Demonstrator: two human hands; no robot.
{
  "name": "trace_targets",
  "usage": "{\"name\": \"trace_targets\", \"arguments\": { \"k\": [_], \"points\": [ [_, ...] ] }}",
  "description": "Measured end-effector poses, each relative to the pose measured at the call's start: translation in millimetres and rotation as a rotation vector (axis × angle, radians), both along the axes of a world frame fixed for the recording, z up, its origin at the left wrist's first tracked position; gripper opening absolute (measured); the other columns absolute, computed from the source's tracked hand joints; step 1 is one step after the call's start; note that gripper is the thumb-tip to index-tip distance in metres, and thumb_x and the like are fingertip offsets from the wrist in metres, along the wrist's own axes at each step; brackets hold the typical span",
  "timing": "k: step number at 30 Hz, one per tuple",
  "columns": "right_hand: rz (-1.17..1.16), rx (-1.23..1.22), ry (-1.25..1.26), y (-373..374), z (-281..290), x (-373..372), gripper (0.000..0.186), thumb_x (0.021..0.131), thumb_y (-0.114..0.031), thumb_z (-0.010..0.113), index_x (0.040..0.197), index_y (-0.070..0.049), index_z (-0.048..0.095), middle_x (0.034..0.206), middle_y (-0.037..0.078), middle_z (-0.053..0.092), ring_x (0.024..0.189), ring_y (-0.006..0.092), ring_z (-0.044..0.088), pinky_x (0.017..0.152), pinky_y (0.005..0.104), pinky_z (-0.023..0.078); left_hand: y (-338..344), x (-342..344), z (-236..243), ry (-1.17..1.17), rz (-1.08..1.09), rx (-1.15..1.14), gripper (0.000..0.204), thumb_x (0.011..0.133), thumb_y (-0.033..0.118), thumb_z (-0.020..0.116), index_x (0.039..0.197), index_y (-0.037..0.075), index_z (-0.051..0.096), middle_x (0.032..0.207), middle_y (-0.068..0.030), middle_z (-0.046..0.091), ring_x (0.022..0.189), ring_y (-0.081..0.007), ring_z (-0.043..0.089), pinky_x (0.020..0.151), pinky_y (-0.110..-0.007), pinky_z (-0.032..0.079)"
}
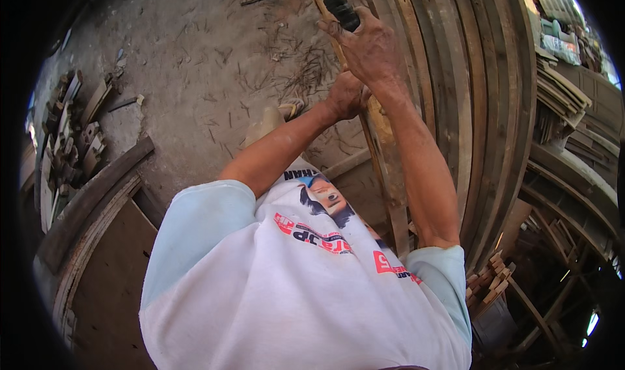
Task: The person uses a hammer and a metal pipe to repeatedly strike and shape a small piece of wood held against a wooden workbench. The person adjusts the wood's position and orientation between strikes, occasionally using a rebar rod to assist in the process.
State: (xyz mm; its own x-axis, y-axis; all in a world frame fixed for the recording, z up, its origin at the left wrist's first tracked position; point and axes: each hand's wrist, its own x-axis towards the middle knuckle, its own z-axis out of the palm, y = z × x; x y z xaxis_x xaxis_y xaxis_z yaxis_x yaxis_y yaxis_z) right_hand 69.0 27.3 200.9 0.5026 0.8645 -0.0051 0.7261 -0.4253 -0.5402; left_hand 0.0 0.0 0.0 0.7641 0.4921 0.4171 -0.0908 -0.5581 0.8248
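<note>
My right hand (372, 50) is closed at the end of a black tool handle (337, 7) with a ridged grip, which runs up past the top edge. What sits at the tool's other end is out of view. Just below and left of it, my left hand (348, 95) is closed against a narrow light wooden plank (379, 126). My right wrist partly covers those left fingers, so what they hold cannot be made out. The plank runs lengthwise under both hands, along the left side of a row of long boards.
Long wooden boards (459, 96) lie side by side on the right. Wood offcuts (65, 136) are piled at the left, near a dark curved-looking beam (97, 201). Scraps and shavings (306, 64) litter the dusty floor (189, 51). More stacked wood (563, 90) stands far right.
</note>
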Motion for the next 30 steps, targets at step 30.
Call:
{"name": "trace_targets", "arguments": {
  "k": [30],
  "points": [
    [-0.296,0.764,0.285,-201.2,45.0,-0.6,0.017,0.100,-0.017,0.061,0.094,-0.004,0.051,0.069,0.000,0.052,0.058,0.0076,0.048,0.051,0.0268,0.040,18.8,-4.6,58.0,0.010,-0.091,-0.035,0.026,0.101,0.013,0.057,0.124,0.005,0.066,0.111,-0.0153,0.072,0.107,-0.0338,0.067,0.104,-0.044,0.046]
  ]
}}
